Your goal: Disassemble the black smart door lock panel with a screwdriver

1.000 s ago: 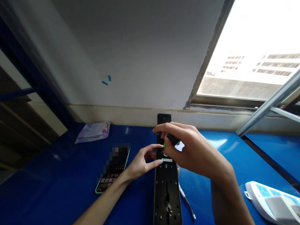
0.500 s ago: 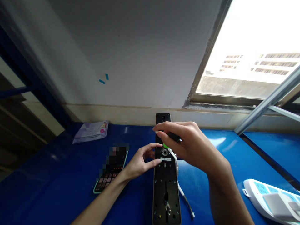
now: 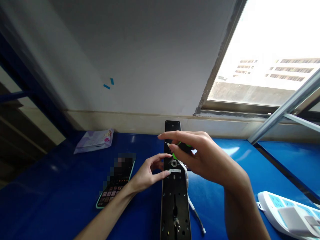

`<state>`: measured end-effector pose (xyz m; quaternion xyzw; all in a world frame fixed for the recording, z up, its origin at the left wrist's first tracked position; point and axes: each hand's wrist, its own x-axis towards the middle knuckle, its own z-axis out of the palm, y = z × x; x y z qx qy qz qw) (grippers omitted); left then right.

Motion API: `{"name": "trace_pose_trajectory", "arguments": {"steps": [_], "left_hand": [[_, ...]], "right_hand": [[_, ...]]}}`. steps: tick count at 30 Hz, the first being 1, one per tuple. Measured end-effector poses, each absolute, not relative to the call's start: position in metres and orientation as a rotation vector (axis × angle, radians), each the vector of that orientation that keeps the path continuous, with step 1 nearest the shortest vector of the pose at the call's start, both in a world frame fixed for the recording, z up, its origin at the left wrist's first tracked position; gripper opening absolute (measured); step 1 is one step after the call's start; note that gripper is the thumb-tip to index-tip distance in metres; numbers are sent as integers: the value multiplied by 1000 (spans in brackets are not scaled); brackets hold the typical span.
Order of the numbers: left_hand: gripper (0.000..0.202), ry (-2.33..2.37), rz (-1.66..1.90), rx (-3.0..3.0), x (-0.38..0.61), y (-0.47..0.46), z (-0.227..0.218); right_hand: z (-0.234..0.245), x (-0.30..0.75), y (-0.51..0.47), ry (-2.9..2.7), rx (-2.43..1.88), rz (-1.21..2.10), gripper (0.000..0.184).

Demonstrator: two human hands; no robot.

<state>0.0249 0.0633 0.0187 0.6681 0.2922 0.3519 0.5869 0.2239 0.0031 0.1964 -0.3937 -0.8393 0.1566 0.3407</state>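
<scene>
A long black lock panel [image 3: 169,196], probably from a door lock, lies lengthwise on the blue tabletop with its far end near the wall. My left hand [image 3: 150,173] holds it from the left side, thumb and index finger touching its face beside a white label [image 3: 175,171]. In my right hand [image 3: 197,150], over the panel's upper half, is a green and black screwdriver [image 3: 184,146]; its tip is hidden. Just below the green end is a round metal part [image 3: 174,163]. A white-sleeved cable [image 3: 191,204] runs along the panel's right edge, ending in a small plug.
A phone [image 3: 116,183] with a pale green edge lies left of my forearm. Behind it is a purple packet [image 3: 95,140]. A white power strip [image 3: 280,206] with an adapter plugged in sits at right. Metal frame bars [image 3: 277,116] slant up near the window.
My right hand's fingers have loosened and shifted on the screwdriver, the index finger reaching further left. My left hand stays on the panel. The whole view has shifted slightly.
</scene>
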Motion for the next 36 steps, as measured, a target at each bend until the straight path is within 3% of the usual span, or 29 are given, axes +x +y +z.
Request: {"name": "trace_pose_trajectory", "arguments": {"steps": [6, 10, 15, 20, 26, 31, 36], "left_hand": [[53, 692, 822, 1569, 24, 65, 17], [57, 675, 818, 1548, 24, 66, 16], [60, 649, 828, 1540, 24, 66, 16], [63, 624, 813, 1515, 24, 67, 17], [67, 619, 831, 1483, 25, 65, 19], [67, 622, 819, 1480, 24, 66, 17], [65, 638, 816, 1469, 24, 66, 17]], "right_hand": [[194, 227, 3, -2169, -1094, 330, 40], [190, 224, 7, -2145, -1142, 193, 17], [189, 222, 9, -2156, -1072, 228, 18], [191, 222, 7, -2187, -981, 372, 41], [191, 218, 5, -2177, -1018, 347, 47], [188, 223, 10, -2145, -1126, 122, 22], [185, 226, 15, -2150, -1065, 113, 21]]}}
